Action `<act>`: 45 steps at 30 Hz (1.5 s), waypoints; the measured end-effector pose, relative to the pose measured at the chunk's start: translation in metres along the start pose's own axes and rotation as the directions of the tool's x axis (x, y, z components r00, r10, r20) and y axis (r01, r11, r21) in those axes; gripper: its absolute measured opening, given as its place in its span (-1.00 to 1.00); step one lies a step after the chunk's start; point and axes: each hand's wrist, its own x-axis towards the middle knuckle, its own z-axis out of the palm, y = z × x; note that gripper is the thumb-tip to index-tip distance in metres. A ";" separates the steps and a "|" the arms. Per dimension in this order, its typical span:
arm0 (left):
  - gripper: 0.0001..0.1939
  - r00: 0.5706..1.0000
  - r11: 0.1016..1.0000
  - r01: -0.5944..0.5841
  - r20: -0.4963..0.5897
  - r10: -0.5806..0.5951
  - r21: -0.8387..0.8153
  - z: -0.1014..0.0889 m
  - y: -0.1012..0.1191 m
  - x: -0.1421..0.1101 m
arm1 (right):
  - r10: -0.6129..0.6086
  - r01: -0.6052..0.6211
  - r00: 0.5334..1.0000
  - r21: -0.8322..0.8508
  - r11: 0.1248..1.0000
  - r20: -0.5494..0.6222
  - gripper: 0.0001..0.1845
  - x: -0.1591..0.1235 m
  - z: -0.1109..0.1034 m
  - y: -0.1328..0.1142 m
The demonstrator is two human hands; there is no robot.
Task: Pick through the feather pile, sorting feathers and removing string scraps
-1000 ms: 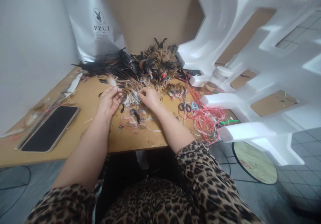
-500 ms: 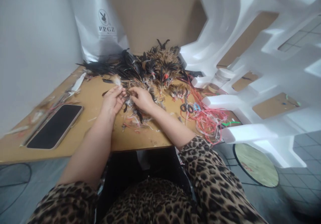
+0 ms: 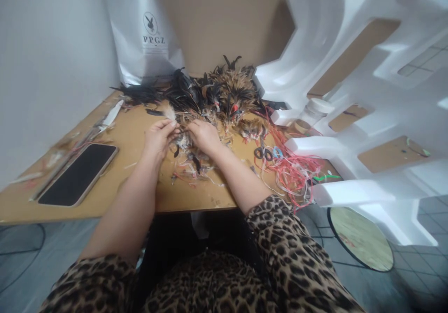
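My left hand point(image 3: 158, 138) is closed in a pinch over the table, palm partly turned in. From its fingertips stands a feather point(image 3: 170, 111) with a pale fluffy part; a dark feather lies close by. My right hand point(image 3: 206, 138) is beside it, fingers pinched and pointing at the left fingertips, above small loose feathers point(image 3: 185, 141). Whatever the right fingers hold is too small to make out. Behind both hands spreads a heap of brown feathers point(image 3: 236, 86) and black feathers point(image 3: 180, 91).
A phone point(image 3: 79, 175) lies at the left. Scissors point(image 3: 263, 153) and tangled pink strings point(image 3: 296, 175) are on the right, near a clear jar point(image 3: 317, 110) and white foam packing point(image 3: 353, 194). A silvery bag point(image 3: 147, 60) stands behind.
My right hand has drawn slightly to the right, away from the left fingertips. My left fingers are more curled around the feather. The whole view has shifted a little.
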 end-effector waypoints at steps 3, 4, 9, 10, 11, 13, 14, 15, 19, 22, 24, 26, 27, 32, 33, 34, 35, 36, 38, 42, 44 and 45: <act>-0.81 0.994 0.983 -0.111 0.029 0.108 0.147 0.000 -0.003 0.000 | -0.012 0.013 1.000 -0.092 0.996 0.010 -0.71 -0.001 -0.004 0.004; -0.81 0.991 0.974 -0.134 0.042 0.128 0.185 0.000 -0.004 -0.001 | -0.016 0.016 1.000 -0.106 0.994 0.005 -0.71 -0.001 -0.005 0.005; -0.80 0.992 0.945 -0.111 0.090 0.088 0.308 -0.001 -0.010 -0.003 | -0.011 0.009 1.000 -0.123 0.992 -0.019 -0.69 -0.002 -0.009 0.007; -0.80 0.992 0.941 -0.103 0.100 0.075 0.322 -0.001 -0.010 -0.003 | -0.009 0.006 1.000 -0.116 0.993 -0.023 -0.69 -0.002 -0.009 0.008; -0.80 0.992 0.939 -0.098 0.113 0.064 0.329 -0.001 -0.011 -0.003 | -0.004 0.001 1.000 -0.105 0.994 -0.028 -0.69 -0.002 -0.009 0.008; -0.79 0.989 0.940 -0.094 0.137 0.051 0.327 0.000 -0.011 -0.004 | 0.014 -0.017 0.999 -0.079 0.997 -0.039 -0.70 -0.003 -0.008 0.008; -0.78 0.989 0.944 -0.087 0.144 0.043 0.317 0.000 -0.012 -0.004 | 0.027 -0.030 0.999 -0.066 0.997 -0.042 -0.70 -0.003 -0.008 0.008; -0.78 0.989 0.950 -0.075 0.147 0.031 0.303 0.000 -0.012 -0.005 | 0.043 -0.046 0.998 -0.054 0.998 -0.045 -0.70 -0.003 -0.008 0.008; -0.79 0.993 0.978 0.012 0.108 -0.035 0.206 0.002 -0.010 -0.005 | 0.158 -0.153 0.976 0.042 0.987 -0.151 -0.73 -0.005 -0.010 0.007; -0.83 0.994 0.995 0.075 0.077 -0.079 0.062 0.002 -0.006 -0.005 | 0.290 -0.238 0.919 0.211 0.948 -0.268 -0.72 -0.004 -0.012 0.004; -0.84 0.993 0.995 0.087 0.089 -0.084 -0.038 0.002 -0.005 -0.005 | 0.365 -0.250 0.898 0.399 0.882 -0.245 -0.74 -0.002 -0.010 0.001; -0.86 0.991 0.991 0.087 0.113 -0.076 -0.098 0.001 -0.004 -0.004 | 0.420 -0.250 0.898 0.636 0.731 -0.130 -0.73 0.002 -0.005 -0.004; -0.87 0.989 0.990 0.089 0.124 -0.075 -0.113 0.001 -0.004 -0.004 | 0.434 -0.253 0.899 0.744 0.618 -0.054 -0.73 0.004 -0.001 -0.006; -0.85 0.981 0.987 0.121 0.167 -0.102 -0.105 0.003 -0.003 -0.006 | 0.454 -0.265 0.868 0.961 0.085 0.200 -0.75 0.008 0.011 -0.016; -0.84 0.980 0.988 0.125 0.170 -0.107 -0.095 0.003 -0.003 -0.007 | 0.465 -0.261 0.857 0.965 0.023 0.221 -0.76 0.008 0.011 -0.017; -0.85 0.979 0.988 0.128 0.173 -0.112 -0.084 0.004 -0.003 -0.008 | 0.474 -0.257 0.848 0.966 -0.022 0.237 -0.77 0.008 0.011 -0.018; -0.85 0.978 0.989 0.131 0.175 -0.116 -0.073 0.004 -0.002 -0.009 | 0.476 -0.256 0.843 0.965 -0.053 0.250 -0.78 0.008 0.011 -0.017; -0.85 0.976 0.989 0.136 0.178 -0.123 -0.064 0.004 -0.002 -0.009 | 0.472 -0.256 0.843 0.964 -0.071 0.258 -0.79 0.008 0.011 -0.017; -0.86 0.971 0.987 0.154 0.192 -0.142 -0.052 0.003 -0.002 -0.010 | 0.458 -0.260 0.849 0.963 -0.071 0.263 -0.81 0.008 0.011 -0.015; -0.86 0.953 0.977 0.209 0.233 -0.192 -0.050 0.000 -0.001 -0.009 | 0.467 -0.254 0.851 0.967 -0.033 0.240 -0.81 0.009 0.012 -0.011; -0.88 0.943 0.971 0.237 0.248 -0.220 -0.041 0.000 -0.001 -0.009 | 0.483 -0.251 0.845 0.968 -0.019 0.229 -0.81 0.009 0.011 -0.010; -0.88 0.939 0.968 0.249 0.253 -0.232 -0.036 0.000 0.000 -0.010 | 0.491 -0.252 0.842 0.968 -0.007 0.223 -0.81 0.009 0.010 -0.009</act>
